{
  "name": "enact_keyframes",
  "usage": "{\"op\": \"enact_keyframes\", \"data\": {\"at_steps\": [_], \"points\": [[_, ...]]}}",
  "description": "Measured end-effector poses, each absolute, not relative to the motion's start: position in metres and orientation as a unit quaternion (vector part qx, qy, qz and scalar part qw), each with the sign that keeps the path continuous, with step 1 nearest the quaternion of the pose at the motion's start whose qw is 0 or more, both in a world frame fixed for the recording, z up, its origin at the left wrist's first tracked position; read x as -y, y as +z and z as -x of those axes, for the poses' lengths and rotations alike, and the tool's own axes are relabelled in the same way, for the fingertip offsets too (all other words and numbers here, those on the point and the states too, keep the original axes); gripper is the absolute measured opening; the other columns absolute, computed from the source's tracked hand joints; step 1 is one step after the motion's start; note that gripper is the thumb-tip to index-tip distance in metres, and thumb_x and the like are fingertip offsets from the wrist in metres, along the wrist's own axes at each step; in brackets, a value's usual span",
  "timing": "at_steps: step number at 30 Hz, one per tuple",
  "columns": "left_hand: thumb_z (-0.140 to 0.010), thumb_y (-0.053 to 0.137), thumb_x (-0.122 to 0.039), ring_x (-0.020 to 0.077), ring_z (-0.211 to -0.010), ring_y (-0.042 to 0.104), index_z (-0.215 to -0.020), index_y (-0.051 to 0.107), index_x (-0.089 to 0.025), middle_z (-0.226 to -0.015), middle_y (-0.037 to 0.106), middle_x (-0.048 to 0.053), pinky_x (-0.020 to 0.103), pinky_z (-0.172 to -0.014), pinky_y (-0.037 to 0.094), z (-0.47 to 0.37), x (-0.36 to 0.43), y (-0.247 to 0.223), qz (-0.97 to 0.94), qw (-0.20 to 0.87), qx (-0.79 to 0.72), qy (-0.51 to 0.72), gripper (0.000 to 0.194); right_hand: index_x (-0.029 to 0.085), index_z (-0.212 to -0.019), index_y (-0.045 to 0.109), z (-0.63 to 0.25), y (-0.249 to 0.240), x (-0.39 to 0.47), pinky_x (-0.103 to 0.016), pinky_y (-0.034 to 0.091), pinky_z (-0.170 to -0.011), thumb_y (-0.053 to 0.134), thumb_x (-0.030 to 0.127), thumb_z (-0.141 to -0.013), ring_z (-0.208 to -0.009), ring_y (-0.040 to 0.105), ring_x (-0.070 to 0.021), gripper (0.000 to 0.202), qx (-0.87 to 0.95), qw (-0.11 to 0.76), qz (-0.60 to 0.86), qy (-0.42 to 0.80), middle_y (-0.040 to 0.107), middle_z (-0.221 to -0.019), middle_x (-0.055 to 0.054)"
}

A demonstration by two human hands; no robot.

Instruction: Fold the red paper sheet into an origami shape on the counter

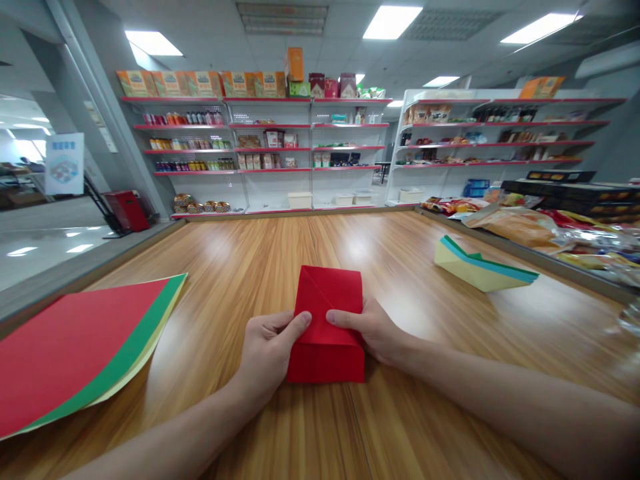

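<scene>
no legible text, perhaps blurred characters on the sign point(65, 163)

Both forearms reach forward; the left hand point(267, 350) and right hand point(373, 330) lie close together, thumbs pointing inward, fingers curled.

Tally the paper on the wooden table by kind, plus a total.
Folded red paper, held by left hand and right hand: 1
Flat sheets in stack (red, green, yellow showing): 3
Folded paper boats: 2
Total: 6
</scene>
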State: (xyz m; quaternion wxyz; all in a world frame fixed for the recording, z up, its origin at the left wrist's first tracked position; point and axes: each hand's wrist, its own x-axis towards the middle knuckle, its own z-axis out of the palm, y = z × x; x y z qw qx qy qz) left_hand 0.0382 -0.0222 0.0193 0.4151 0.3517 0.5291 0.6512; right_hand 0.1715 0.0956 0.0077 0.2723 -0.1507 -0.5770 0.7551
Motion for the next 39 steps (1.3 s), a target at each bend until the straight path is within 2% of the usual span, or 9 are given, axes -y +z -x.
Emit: {"op": "enact_keyframes", "data": {"at_steps": [5, 9, 17, 23, 30, 35, 39], "points": [[-0.072, 0.072, -0.037, 0.0241, -0.068, 0.068, -0.082, 0.075, -0.013, -0.074, 0.073, 0.008, 0.032, -0.063, 0.054, -0.036, 0.020, 0.014, -0.339, 0.418, -0.517, 0.666, 0.026, 0.014, -0.090, 0.066, -0.171, 0.010, -0.097, -0.035, 0.052, -0.074, 0.075, 0.030, -0.071, -0.076, 0.064, -0.0183, 0.026, 0.597, 0.253, 0.136, 0.749, 0.068, -0.086, -0.006], [-0.072, 0.072, -0.036, 0.0238, -0.066, 0.068, -0.085, 0.075, -0.013, -0.074, 0.073, 0.008, 0.033, -0.062, 0.054, -0.036, 0.019, 0.013, -0.336, 0.440, -0.487, 0.676, 0.026, 0.014, -0.088, 0.067, -0.171, 0.014, -0.097, -0.032, 0.052, -0.069, 0.076, 0.032, -0.069, -0.073, 0.064, -0.0179, 0.028, 0.603, 0.270, 0.124, 0.741, 0.069, -0.081, -0.005], [-0.073, 0.073, -0.035, 0.0225, -0.063, 0.067, -0.085, 0.075, -0.012, -0.072, 0.073, 0.008, 0.031, -0.058, 0.054, -0.030, 0.017, 0.009, -0.322, 0.413, -0.499, 0.690, 0.026, 0.013, -0.094, 0.065, -0.170, 0.006, -0.101, -0.037, 0.051, -0.078, 0.073, 0.035, -0.073, -0.080, 0.065, -0.0201, 0.032, 0.617, 0.202, 0.144, 0.747, 0.069, -0.090, -0.008], [-0.069, 0.075, -0.034, 0.0246, -0.063, 0.068, -0.083, 0.075, -0.010, -0.072, 0.073, 0.010, 0.036, -0.060, 0.055, -0.034, 0.016, 0.013, -0.298, 0.440, -0.473, 0.702, 0.028, 0.013, -0.096, 0.066, -0.171, 0.011, -0.099, -0.035, 0.052, -0.075, 0.073, 0.037, -0.073, -0.078, 0.065, -0.0189, 0.034, 0.612, 0.225, 0.112, 0.750, 0.069, -0.090, -0.008], [-0.069, 0.076, -0.032, 0.0258, -0.066, 0.069, -0.086, 0.074, -0.010, -0.074, 0.073, 0.010, 0.037, -0.062, 0.056, -0.029, 0.015, 0.011, -0.273, 0.438, -0.469, 0.717, 0.028, 0.011, -0.098, 0.068, -0.171, 0.004, -0.103, -0.036, 0.051, -0.080, 0.070, 0.041, -0.076, -0.079, 0.065, -0.0186, 0.038, 0.637, 0.168, 0.098, 0.746, 0.070, -0.089, -0.009], [-0.071, 0.075, -0.029, 0.0252, -0.069, 0.069, -0.086, 0.074, -0.009, -0.077, 0.074, 0.011, 0.037, -0.066, 0.056, -0.029, 0.013, 0.011, -0.271, 0.452, -0.453, 0.719, 0.025, 0.010, -0.092, 0.069, -0.173, 0.003, -0.107, -0.032, 0.052, -0.073, 0.070, 0.043, -0.075, -0.077, 0.065, -0.0186, 0.037, 0.649, 0.178, 0.106, 0.732, 0.070, -0.084, -0.009], [-0.071, 0.075, -0.029, 0.0252, -0.069, 0.069, -0.086, 0.074, -0.010, -0.076, 0.074, 0.010, 0.037, -0.065, 0.056, -0.029, 0.014, 0.010, -0.264, 0.451, -0.457, 0.720, 0.024, 0.010, -0.094, 0.069, -0.173, 0.003, -0.106, -0.035, 0.051, -0.077, 0.070, 0.045, -0.075, -0.077, 0.065, -0.0188, 0.039, 0.643, 0.175, 0.099, 0.739, 0.070, -0.087, -0.010]]}}
